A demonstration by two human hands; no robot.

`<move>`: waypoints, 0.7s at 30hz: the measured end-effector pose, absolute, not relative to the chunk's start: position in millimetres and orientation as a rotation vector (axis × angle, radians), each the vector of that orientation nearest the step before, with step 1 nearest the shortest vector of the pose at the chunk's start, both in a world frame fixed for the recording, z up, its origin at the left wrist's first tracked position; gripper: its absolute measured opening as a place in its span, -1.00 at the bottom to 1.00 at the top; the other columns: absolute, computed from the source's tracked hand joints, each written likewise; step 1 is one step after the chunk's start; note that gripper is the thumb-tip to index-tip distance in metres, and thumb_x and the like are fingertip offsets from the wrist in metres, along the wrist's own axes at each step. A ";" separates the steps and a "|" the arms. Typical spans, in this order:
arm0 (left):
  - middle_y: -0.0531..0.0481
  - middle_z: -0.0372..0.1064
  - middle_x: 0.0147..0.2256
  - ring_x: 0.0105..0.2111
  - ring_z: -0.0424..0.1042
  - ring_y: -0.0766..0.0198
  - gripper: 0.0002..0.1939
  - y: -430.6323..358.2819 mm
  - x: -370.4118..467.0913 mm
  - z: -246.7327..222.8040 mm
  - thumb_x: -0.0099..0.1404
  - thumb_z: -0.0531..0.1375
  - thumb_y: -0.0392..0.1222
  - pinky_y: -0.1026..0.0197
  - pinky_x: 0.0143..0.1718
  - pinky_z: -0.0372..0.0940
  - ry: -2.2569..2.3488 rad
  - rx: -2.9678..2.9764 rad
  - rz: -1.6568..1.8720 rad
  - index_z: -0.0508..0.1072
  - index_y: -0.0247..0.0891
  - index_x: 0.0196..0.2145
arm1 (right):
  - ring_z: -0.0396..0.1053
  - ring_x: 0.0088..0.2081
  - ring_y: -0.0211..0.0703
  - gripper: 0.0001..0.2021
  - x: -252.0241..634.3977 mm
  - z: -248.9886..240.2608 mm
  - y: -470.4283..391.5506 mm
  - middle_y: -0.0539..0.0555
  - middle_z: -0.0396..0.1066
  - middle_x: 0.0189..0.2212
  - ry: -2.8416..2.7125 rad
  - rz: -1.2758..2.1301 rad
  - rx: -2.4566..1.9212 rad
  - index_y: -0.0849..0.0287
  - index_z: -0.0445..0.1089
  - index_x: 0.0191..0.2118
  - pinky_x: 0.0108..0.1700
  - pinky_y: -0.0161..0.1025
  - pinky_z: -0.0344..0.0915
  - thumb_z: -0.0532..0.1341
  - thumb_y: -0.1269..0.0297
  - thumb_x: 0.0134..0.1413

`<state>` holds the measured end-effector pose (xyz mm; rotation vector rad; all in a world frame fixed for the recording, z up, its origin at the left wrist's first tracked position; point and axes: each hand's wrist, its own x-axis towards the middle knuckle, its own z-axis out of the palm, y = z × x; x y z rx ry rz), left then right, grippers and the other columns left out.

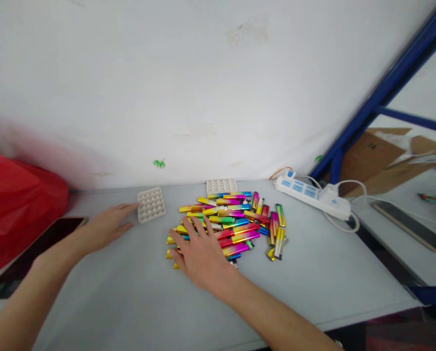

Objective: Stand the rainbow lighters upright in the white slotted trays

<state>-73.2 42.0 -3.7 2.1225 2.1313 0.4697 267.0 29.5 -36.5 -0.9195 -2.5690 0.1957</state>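
Metallic sticks (241,236) lie heaped beneath your right hand (205,253), fingers spread, unclenched. Slippery?

— Probably; light and stiff too. Pinch their long sides. Your left hand (106,225), uncurled, is at the tray's (151,204) edge.

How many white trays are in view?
2: one tray beside the left hand, the other tray near the wall, behind the shiny pile. The pile could hide more.

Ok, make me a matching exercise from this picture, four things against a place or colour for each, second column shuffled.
1. Left hand
2. Right hand
3. Power strip
4. Plastic bag

A. Spread over the shiny pile
B. Red
C. Beside a dimpled tray
D. Near the blue frame

Pairs: 1-C, 2-A, 3-D, 4-B
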 end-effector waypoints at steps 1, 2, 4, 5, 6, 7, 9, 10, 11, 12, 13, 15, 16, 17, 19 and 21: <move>-0.23 0.66 0.07 0.10 0.61 -0.29 -0.27 49.5 -70.5 -4.7 0.28 0.13 0.48 -0.26 0.29 0.41 2.129 2.139 0.409 0.61 -0.17 0.04 | 0.17 0.48 0.21 -0.54 266.7 -37.1 29.8 0.23 0.24 0.49 -2.572 0.207 -0.917 0.01 0.34 0.44 0.52 0.33 0.13 0.05 0.01 0.63; -0.26 0.68 -0.01 -0.01 0.64 -0.25 -0.28 58.3 -66.5 -5.9 0.25 0.13 0.47 -0.23 0.21 0.46 2.116 2.140 0.358 0.61 -0.20 -0.01 | 0.16 0.49 0.21 -0.53 266.4 -37.8 30.1 0.24 0.24 0.49 -2.574 0.218 -0.913 0.01 0.33 0.45 0.52 0.34 0.11 0.05 0.01 0.64; -0.25 0.67 -0.15 -0.19 0.63 -0.11 -0.34 78.2 -56.2 -9.3 0.31 0.10 0.37 -0.11 0.04 0.51 2.040 2.189 0.356 0.59 -0.25 -0.03 | 0.15 0.49 0.22 -0.53 266.0 -39.3 30.6 0.24 0.22 0.50 -2.572 0.235 -0.906 0.02 0.33 0.45 0.53 0.34 0.08 0.04 0.00 0.64; -0.22 0.66 -0.21 -0.24 0.61 -0.07 -0.38 88.4 -50.6 -11.4 0.34 0.07 0.32 -0.07 -0.02 0.51 2.019 2.210 0.367 0.58 -0.26 -0.02 | 0.14 0.49 0.21 -0.53 265.9 -39.8 30.8 0.24 0.21 0.51 -2.569 0.238 -0.904 0.02 0.33 0.45 0.54 0.34 0.07 0.03 0.00 0.64; -0.18 0.64 -0.24 -0.27 0.59 -0.03 -0.40 98.4 -45.0 -13.7 0.36 0.06 0.29 -0.04 -0.05 0.50 2.003 2.228 0.379 0.58 -0.25 -0.01 | 0.14 0.50 0.21 -0.53 266.0 -40.0 30.9 0.24 0.21 0.51 -2.568 0.238 -0.902 0.02 0.33 0.45 0.54 0.35 0.06 0.02 0.00 0.65; -0.15 0.63 -0.28 -0.30 0.57 -0.01 -0.42 107.8 -39.7 -16.0 0.35 0.07 0.27 -0.01 -0.08 0.48 1.987 2.246 0.388 0.57 -0.24 -0.02 | 0.14 0.50 0.20 -0.53 266.1 -40.0 31.0 0.23 0.21 0.50 -2.569 0.237 -0.901 0.02 0.33 0.44 0.54 0.35 0.06 0.02 0.00 0.65; -0.10 0.61 -0.32 -0.34 0.55 0.04 -0.48 123.7 -30.7 -19.7 0.36 0.10 0.23 0.06 -0.14 0.45 1.942 2.283 0.395 0.57 -0.21 -0.03 | 0.15 0.49 0.20 -0.54 266.6 -39.2 31.0 0.22 0.22 0.50 -2.574 0.231 -0.901 0.01 0.34 0.44 0.54 0.34 0.07 0.01 0.00 0.65; -0.07 0.60 -0.34 -0.35 0.54 0.06 -0.51 130.0 -27.3 -20.6 0.37 0.11 0.21 0.09 -0.16 0.43 1.919 2.303 0.394 0.57 -0.19 -0.03 | 0.16 0.49 0.20 -0.54 266.8 -38.6 31.0 0.22 0.22 0.49 -2.577 0.228 -0.899 0.01 0.34 0.43 0.54 0.34 0.08 0.01 0.00 0.65; -0.05 0.59 -0.35 -0.36 0.53 0.08 -0.54 135.1 -24.7 -20.6 0.37 0.12 0.19 0.12 -0.17 0.41 1.899 2.324 0.392 0.58 -0.18 -0.04 | 0.16 0.49 0.20 -0.54 267.0 -38.1 30.9 0.22 0.23 0.48 -2.578 0.224 -0.899 0.01 0.34 0.43 0.54 0.33 0.09 0.00 0.00 0.65; -0.03 0.58 -0.36 -0.36 0.53 0.09 -0.56 138.9 -22.9 -19.9 0.37 0.13 0.17 0.14 -0.18 0.40 1.882 2.342 0.388 0.58 -0.17 -0.04 | 0.15 0.49 0.21 -0.54 267.1 -37.7 30.8 0.22 0.24 0.48 -2.578 0.220 -0.899 0.02 0.34 0.43 0.53 0.33 0.09 0.00 0.00 0.65; -0.02 0.57 -0.37 -0.37 0.52 0.10 -0.58 141.5 -21.9 -18.5 0.37 0.14 0.16 0.16 -0.19 0.38 1.868 2.356 0.384 0.59 -0.15 -0.04 | 0.15 0.49 0.21 -0.54 267.1 -37.6 30.8 0.22 0.24 0.48 -2.577 0.218 -0.900 0.02 0.34 0.43 0.53 0.33 0.09 0.00 0.00 0.65; -0.01 0.55 -0.38 -0.37 0.51 0.11 -0.57 143.6 -22.3 -14.7 0.38 0.15 0.16 0.17 -0.20 0.35 1.842 2.383 0.360 0.59 -0.14 -0.02 | 0.14 0.49 0.20 -0.54 266.9 -38.0 30.8 0.22 0.25 0.48 -2.575 0.214 -0.899 0.02 0.34 0.43 0.53 0.33 0.09 0.02 0.00 0.65; 0.00 0.54 -0.39 -0.38 0.51 0.11 -0.56 143.2 -23.7 -13.0 0.38 0.14 0.17 0.18 -0.20 0.34 1.832 2.396 0.342 0.59 -0.14 -0.01 | 0.14 0.49 0.20 -0.54 266.8 -38.6 30.9 0.22 0.25 0.48 -2.573 0.214 -0.898 0.02 0.35 0.43 0.53 0.33 0.08 0.03 0.01 0.65; 0.00 0.53 -0.39 -0.38 0.51 0.11 -0.55 141.9 -25.9 -11.6 0.39 0.14 0.19 0.18 -0.20 0.33 1.824 2.408 0.322 0.59 -0.13 0.01 | 0.14 0.49 0.20 -0.54 266.6 -39.2 31.0 0.23 0.25 0.48 -2.571 0.215 -0.895 0.02 0.35 0.43 0.53 0.33 0.08 0.03 0.01 0.64; 0.00 0.52 -0.38 -0.39 0.50 0.11 -0.50 137.1 -32.4 -10.4 0.41 0.11 0.23 0.18 -0.21 0.32 1.828 2.414 0.292 0.58 -0.13 0.04 | 0.15 0.48 0.20 -0.55 266.4 -40.3 31.4 0.24 0.25 0.47 -2.567 0.216 -0.887 0.03 0.35 0.42 0.53 0.33 0.08 0.04 0.01 0.64; 0.01 0.51 -0.40 -0.41 0.48 0.10 -0.47 129.0 -40.8 -11.0 0.40 0.10 0.26 0.18 -0.23 0.32 1.859 2.386 0.289 0.57 -0.14 0.05 | 0.16 0.48 0.22 -0.55 266.3 -40.8 31.8 0.24 0.26 0.47 -2.567 0.218 -0.884 0.04 0.36 0.41 0.53 0.34 0.09 0.04 0.02 0.64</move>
